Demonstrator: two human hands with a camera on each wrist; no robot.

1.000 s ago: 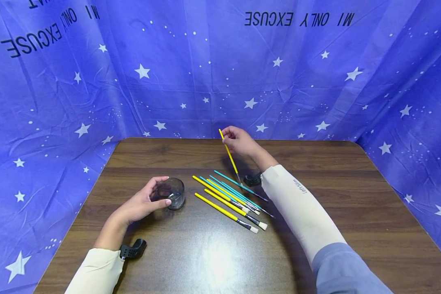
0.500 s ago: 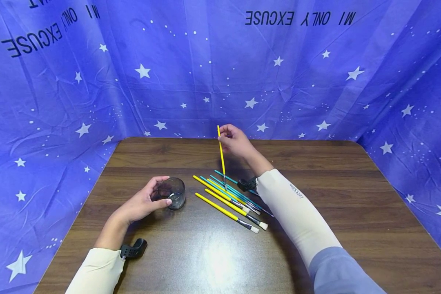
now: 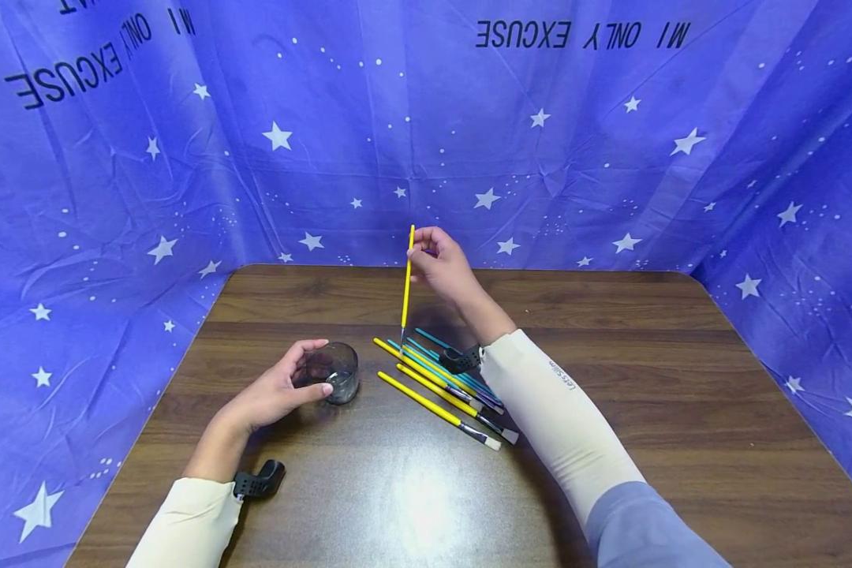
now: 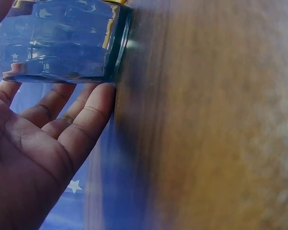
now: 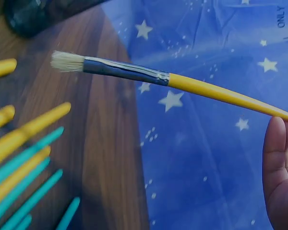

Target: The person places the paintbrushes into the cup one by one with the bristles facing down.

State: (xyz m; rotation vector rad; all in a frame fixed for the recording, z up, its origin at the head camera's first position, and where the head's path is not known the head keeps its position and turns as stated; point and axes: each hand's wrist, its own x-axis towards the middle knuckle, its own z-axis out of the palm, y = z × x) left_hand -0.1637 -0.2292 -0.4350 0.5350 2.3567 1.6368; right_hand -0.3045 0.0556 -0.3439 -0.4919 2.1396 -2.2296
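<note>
My left hand (image 3: 273, 394) grips a clear drinking glass (image 3: 341, 375) on the table, thumb on its near side and fingers behind. In the left wrist view the glass (image 4: 62, 43) stands with its base on the wood. My right hand (image 3: 443, 264) pinches a yellow paintbrush (image 3: 407, 288) near the handle's top end, bristles down. It hangs nearly upright over the left end of a pile of brushes. The right wrist view shows pale bristles and a metal ferrule on this paintbrush (image 5: 206, 90). Below lie several yellow brushes (image 3: 419, 398) and teal brushes (image 3: 433, 339), slanted on the table.
The dark wooden table (image 3: 653, 379) ends at the back against a blue star-patterned curtain (image 3: 397, 142), which also hangs at both sides. Black wrist cameras (image 3: 259, 479) sit on both forearms; the right one overlaps the brush pile in the head view.
My right hand has moved left and slightly up, carrying the yellow paintbrush from the pile's right part toward the glass. The brush has swung more upright. My left hand stays on the glass.
</note>
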